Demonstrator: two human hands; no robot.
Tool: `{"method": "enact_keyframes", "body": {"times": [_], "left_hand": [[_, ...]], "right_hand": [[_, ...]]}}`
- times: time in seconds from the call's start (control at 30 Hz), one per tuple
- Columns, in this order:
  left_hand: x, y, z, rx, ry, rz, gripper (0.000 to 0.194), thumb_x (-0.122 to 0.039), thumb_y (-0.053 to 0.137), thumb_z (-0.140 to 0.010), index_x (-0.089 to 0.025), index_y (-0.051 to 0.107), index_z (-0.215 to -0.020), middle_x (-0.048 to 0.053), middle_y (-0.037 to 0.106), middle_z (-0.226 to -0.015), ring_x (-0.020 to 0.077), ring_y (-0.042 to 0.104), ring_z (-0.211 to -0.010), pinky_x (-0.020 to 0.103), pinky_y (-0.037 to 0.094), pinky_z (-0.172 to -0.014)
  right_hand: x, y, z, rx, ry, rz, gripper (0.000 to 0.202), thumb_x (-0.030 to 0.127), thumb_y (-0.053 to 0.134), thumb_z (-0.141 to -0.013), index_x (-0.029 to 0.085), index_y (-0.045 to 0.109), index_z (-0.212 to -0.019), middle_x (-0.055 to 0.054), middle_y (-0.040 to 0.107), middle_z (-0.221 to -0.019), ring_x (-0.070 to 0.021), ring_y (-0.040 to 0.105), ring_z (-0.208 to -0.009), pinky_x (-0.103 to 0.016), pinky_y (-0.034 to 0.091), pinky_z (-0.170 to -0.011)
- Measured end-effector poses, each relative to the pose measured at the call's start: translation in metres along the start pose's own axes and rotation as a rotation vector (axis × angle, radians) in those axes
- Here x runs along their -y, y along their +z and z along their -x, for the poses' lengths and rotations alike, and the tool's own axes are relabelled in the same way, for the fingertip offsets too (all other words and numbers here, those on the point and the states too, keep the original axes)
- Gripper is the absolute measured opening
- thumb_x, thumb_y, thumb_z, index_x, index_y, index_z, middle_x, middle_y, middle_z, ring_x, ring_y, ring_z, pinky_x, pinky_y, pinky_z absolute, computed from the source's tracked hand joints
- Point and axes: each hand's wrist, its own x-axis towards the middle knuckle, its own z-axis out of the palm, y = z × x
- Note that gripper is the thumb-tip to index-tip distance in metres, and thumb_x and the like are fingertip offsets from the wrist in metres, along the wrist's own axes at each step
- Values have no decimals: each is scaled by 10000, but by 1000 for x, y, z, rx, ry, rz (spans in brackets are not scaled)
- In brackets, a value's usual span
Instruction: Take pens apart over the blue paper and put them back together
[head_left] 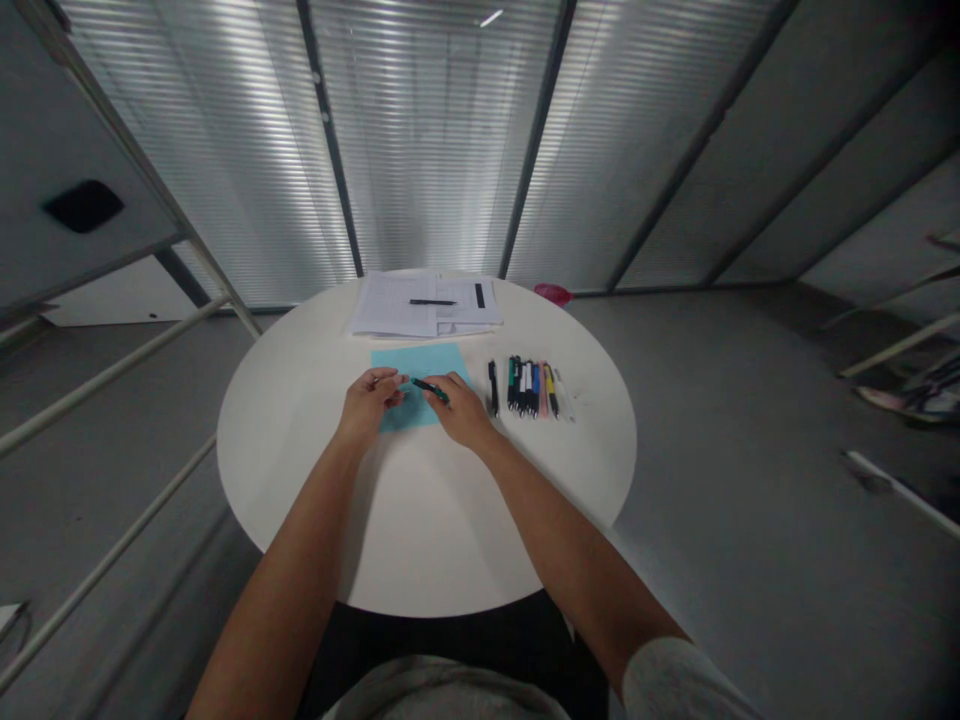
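Observation:
Over a light blue sheet [420,358] on the round white table [442,520], both my hands are close together. My right hand [457,408] is closed on a dark pen with green on it [431,389], its tip pointing left toward my other hand. The fingers of my left hand [370,398] are pinched together at the sheet's left side; a small thing seems to be between them, too small to name. To the right of the sheet lies a single black pen [493,388]. Beside that, a row of several pens [532,388] in green, black, white, blue, pink and yellow lies side by side.
Behind the blue sheet lie printed papers [394,308] with a black pen [433,302] across them. White metal rails [112,355] stand left of the table. A red object [553,293] is beyond the table's far edge, near the blinds.

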Motion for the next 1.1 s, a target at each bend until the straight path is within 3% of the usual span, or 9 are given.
{"method": "enact_keyframes", "body": {"times": [0.33, 0.6, 0.87, 1.1], "left_hand": [[-2, 3, 2, 9, -18, -19, 346, -324, 777, -639, -152, 600, -883, 54, 683, -855, 84, 559, -573, 281, 461, -635], [3, 4, -1, -6, 31, -214, 346, -361, 794, -594, -151, 632, -817, -10, 594, -612, 107, 534, -542, 255, 427, -583], [-4, 2, 3, 14, -38, -180, 307, -376, 789, -606, -151, 685, -786, 29, 627, -698, 128, 563, -638, 258, 433, -603], [-3, 2, 3, 26, -40, -215, 309, -380, 798, -582, -153, 670, -748, 29, 627, -680, 129, 557, -623, 255, 429, -587]], "right_hand": [[3, -2, 1, -5, -3, 18, 276, 341, 478, -948, 263, 605, -1180, -38, 583, -1042, -141, 577, -881, -265, 465, -790], [-1, -1, 0, -1, 4, 95, 241, 306, 536, -918, 270, 647, -1129, -34, 588, -989, -146, 576, -862, -264, 455, -787], [-3, 2, -3, 31, 10, -36, 226, 301, 550, -911, 240, 661, -1098, -19, 594, -914, -136, 568, -840, -254, 448, -788], [-2, 0, -1, -9, -18, 15, 236, 317, 536, -918, 269, 652, -1119, -25, 593, -976, -147, 562, -892, -263, 447, -810]]}}
